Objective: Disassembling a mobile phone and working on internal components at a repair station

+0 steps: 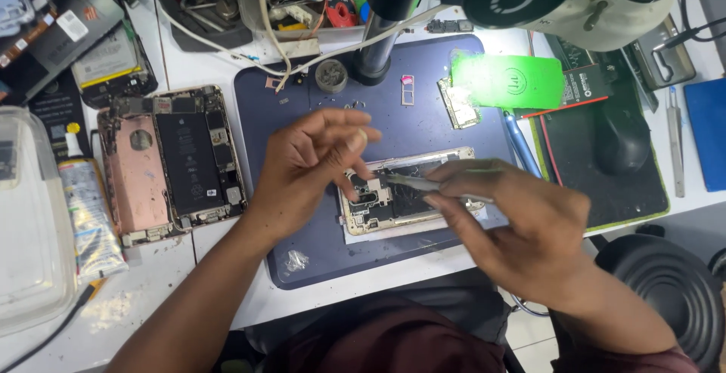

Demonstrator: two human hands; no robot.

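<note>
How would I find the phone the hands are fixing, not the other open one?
Start at the big dark blue mat in the middle of the white table. Near its front edge lies an opened phone, under the left hand and the right hand holding tweezers. Unlike the pink-backed opened phone off the mat to the left, its frame is gold.

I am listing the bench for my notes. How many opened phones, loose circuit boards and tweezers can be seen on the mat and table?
Opened phones: 3 (gold one under the hands, black-battery one, pink back shell)
Loose circuit boards: 1
Tweezers: 2 (in right hand, at far right)
Total: 6
</note>
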